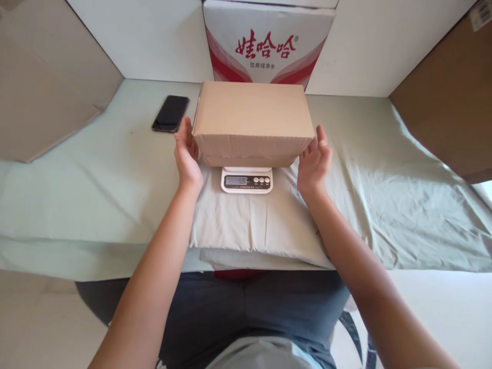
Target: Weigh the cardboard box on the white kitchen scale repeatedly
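Observation:
A plain brown cardboard box (253,110) sits on, or just over, a small white digital kitchen scale (248,189), hiding the weighing plate. The scale's front panel shows a lit display, too small to read surely, and a row of round buttons. My left hand (187,156) is against the box's left side, palm inward and fingers pointing up and away. At the right side, my right hand (315,161) mirrors it with fingers slightly bent. Between them the two hands hold the box level. Contact at some fingertips is hard to make out.
A black smartphone (171,113) lies left of the box on the pale green cloth (115,195). Behind stands a white and red carton (265,43) against the white wall. Large brown cardboard pieces stand at the left (49,77) and right (446,92).

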Motion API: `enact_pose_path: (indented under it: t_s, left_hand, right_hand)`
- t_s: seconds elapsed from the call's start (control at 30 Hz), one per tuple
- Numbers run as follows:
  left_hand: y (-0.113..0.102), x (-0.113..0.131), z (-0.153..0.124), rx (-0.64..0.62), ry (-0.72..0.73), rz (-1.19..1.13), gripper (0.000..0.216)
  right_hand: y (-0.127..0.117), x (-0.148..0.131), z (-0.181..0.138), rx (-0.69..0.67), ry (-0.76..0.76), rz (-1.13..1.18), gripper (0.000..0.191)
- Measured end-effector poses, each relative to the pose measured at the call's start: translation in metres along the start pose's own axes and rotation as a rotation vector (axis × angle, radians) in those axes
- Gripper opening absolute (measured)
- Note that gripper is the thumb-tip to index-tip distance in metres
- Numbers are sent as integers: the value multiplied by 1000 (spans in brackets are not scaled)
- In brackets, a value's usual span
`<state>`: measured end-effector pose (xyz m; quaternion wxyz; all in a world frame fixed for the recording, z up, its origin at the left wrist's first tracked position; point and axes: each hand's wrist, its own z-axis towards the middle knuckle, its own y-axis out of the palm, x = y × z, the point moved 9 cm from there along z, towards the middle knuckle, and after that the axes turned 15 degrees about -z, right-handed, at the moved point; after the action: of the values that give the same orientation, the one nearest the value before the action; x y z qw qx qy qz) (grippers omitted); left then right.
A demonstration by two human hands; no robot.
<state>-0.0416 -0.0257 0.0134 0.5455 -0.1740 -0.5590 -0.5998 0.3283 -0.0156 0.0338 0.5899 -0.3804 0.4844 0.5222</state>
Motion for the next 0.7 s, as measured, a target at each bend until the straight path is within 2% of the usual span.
enact_pose_path:
  t_s: [0.27, 0.53, 0.7]
  left_hand:
    - [-18, -10, 6, 75, -95, 16, 76]
    - [-15, -7, 7, 99, -108, 12, 74]
    - [-14, -7, 8, 92, -121, 26, 75]
  right_hand:
    - [3, 27, 14, 17, 107, 12, 73]
    - [3, 32, 18, 25, 93, 16, 59]
    - [2, 31, 17, 30, 107, 26, 60]
